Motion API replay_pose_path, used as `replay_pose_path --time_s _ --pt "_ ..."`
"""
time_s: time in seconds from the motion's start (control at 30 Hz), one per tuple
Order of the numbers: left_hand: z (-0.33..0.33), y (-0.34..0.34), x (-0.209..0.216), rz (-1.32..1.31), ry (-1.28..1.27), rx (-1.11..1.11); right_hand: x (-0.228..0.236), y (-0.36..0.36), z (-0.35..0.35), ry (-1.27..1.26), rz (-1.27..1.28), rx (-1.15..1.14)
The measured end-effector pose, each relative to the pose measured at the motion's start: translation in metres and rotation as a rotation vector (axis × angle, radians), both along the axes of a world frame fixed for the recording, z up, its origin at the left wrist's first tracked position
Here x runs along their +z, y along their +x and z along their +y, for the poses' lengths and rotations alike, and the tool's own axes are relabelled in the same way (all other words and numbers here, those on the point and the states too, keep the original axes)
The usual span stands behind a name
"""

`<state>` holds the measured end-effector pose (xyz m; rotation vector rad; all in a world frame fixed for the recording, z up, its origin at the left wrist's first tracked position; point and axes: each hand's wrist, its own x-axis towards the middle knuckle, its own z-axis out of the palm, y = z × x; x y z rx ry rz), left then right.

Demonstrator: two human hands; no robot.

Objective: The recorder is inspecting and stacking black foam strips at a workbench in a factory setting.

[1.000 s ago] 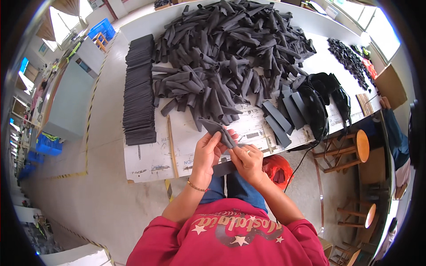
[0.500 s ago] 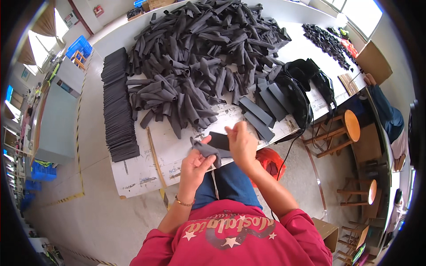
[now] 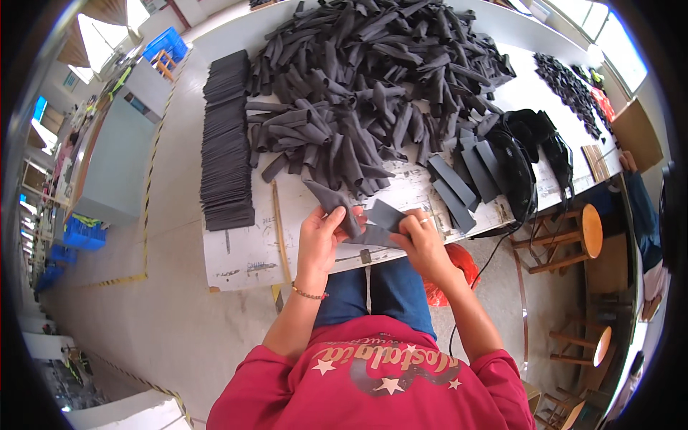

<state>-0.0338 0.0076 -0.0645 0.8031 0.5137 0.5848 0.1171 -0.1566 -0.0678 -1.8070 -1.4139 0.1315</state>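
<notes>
A: What is nearest the camera?

B: A seated person in a red top. The left hand [image 3: 321, 233] and the right hand [image 3: 421, 240] are raised just over the near edge of the white surface [image 3: 244, 251]. Both pinch one dark grey fabric piece [image 3: 362, 218], which spans the gap between them.

A: How do the hands grip it?

B: The left hand's fingers are closed on the rolled, pointed end; the right hand's fingers are pressed on the flatter end. The step looks like folding or flattening the piece. A next move would call for a firm pinch at both ends.

A: And farther off?

B: Flat grey strips [image 3: 459, 183] lie to the right. A neat stack of finished pieces [image 3: 226, 143] runs along the left. Beyond, a large heap of rolled grey pieces [image 3: 380, 79] covers the surface.
</notes>
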Motion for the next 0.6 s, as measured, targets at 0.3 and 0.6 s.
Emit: replay_pose_path --time_s 0.3,0.6 --pt "0.013 0.000 -0.013 -0.005 -0.103 0.079 0.016 -0.024 -0.005 0.009 0.261 -0.068" --pt "0.009 0.005 -0.013 -0.021 -0.161 0.017 0.018 -0.030 0.006 0.157 -0.196 -0.174"
